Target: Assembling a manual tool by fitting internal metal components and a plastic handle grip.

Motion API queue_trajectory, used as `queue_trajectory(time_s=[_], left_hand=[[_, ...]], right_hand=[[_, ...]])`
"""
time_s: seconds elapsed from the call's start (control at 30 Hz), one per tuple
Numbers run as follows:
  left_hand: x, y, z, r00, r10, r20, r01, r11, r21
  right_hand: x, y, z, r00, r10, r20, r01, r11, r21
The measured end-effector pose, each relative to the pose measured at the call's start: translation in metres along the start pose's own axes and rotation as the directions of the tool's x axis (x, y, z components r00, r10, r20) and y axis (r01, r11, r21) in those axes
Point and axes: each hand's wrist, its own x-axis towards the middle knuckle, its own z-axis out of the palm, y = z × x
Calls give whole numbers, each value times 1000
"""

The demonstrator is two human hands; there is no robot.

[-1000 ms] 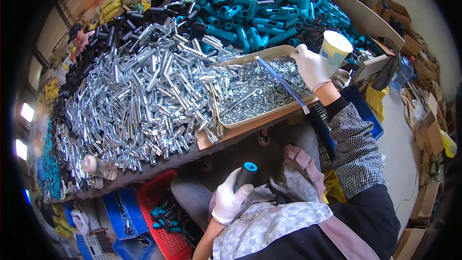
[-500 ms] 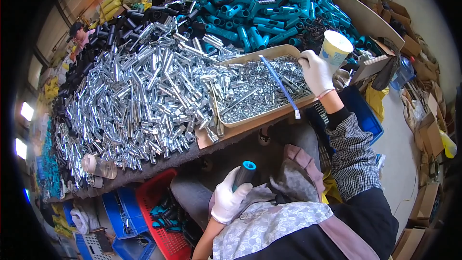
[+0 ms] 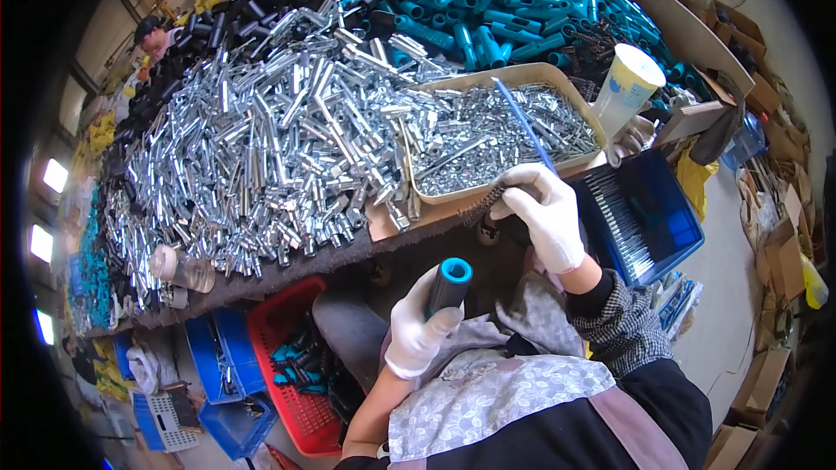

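Note:
Wrapped in the white-gloved fingers of my left hand is a black tubular handle. It stands nearly upright, its teal-rimmed open end facing up. My right hand, also gloved, pinches a thin dark coil spring between thumb and fingers. The spring sticks out leftward, just off the table's near edge and above the handle, apart from it. Behind the right hand, a beige tray holds small metal parts and springs, with a blue stick lying across it.
Heaped metal rods and fittings cover the table, with teal tubes behind. A paper cup stands right of the tray. A blue crate with thin rods is at right; a red basket sits lower left. A clear bottle lies at the table edge.
My right hand has come from the tray's right end, by the cup, down toward my left hand, now with a spring in it. The left hand still holds the handle; the view has shifted slightly.

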Motion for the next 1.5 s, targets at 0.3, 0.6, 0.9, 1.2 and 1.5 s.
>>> queue_trajectory(time_s=[0.3, 0.6, 0.9, 1.2, 1.5], left_hand=[[18, 2, -8, 991, 129, -30, -132, 979, -157], [14, -8, -5, 978, 120, -171, -184, 882, -433], [5, -13, -11, 984, 88, -155, -153, 865, -478], [4, -8, -5, 996, 20, -90, -53, 925, -376], [4, 3, -1, 990, 80, -113, -102, 975, -199]], right_hand=[[-24, 35, 32, 967, 191, 171, -250, 843, 477], [-30, 45, 33, 921, -355, 161, 380, 911, -159], [60, 1, -66, 519, -841, 154, 516, 165, -840], [35, -8, -74, 587, -798, 136, 441, 173, -881], [-23, -2, 10, 867, -156, 473, 362, 850, -382]])
